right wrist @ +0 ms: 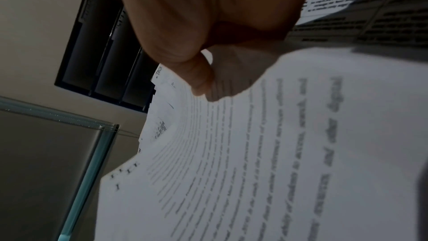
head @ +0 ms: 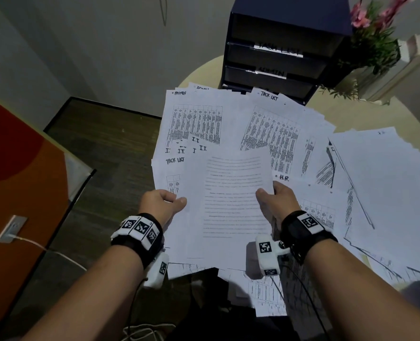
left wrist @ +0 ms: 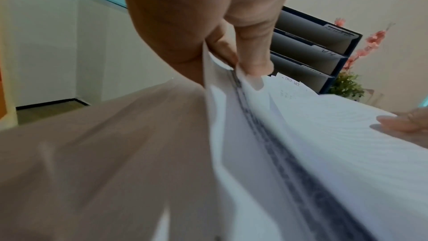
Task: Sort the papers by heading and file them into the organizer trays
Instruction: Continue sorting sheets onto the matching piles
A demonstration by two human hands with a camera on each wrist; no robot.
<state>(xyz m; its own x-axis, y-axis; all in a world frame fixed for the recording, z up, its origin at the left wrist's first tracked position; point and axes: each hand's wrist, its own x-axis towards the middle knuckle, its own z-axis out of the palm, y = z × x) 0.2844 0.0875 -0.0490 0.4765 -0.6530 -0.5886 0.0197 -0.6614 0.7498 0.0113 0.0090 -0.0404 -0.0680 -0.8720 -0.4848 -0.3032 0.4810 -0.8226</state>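
Both forearms forward, left hand (head: 165,202) and right hand (head: 277,199) pinching (thumbs uppermost).

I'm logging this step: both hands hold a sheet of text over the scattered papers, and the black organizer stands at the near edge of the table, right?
Not quite. The left hand and right hand do hold the sheet of text over the scattered papers, but the head view shows the black organizer at the table's far edge, beyond the papers.
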